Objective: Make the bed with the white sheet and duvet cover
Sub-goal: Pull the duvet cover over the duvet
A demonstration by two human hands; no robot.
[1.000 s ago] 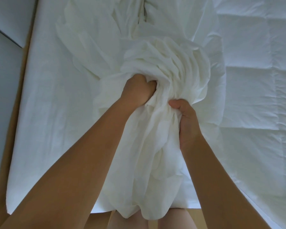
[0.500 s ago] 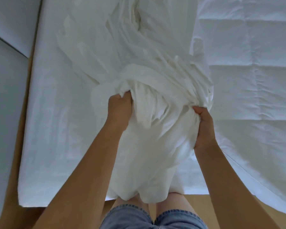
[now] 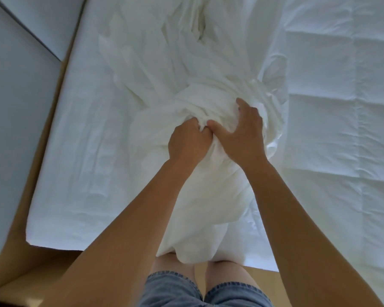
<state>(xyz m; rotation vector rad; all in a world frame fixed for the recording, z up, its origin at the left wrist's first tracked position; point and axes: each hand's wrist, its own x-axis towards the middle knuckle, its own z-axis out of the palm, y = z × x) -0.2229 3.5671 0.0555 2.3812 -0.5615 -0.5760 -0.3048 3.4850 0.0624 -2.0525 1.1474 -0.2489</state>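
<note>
Crumpled white cotton duvet cover bunched mid-frame on white-sheeted bed, tail hanging over near edge. Left grip curled, pinching fold; right grip spread, pressing bundle top. Likely light, limp, shapeless: take hem or corner, not bulk.

The bed stands on a pale wooden floor. A white sheet is spread over the mattress, lightly creased. Down the middle of it lies a bunched white duvet cover, twisted into long folds, its near end hanging over the foot edge. To the right a quilted duvet lies flat, touching the bundle
</note>
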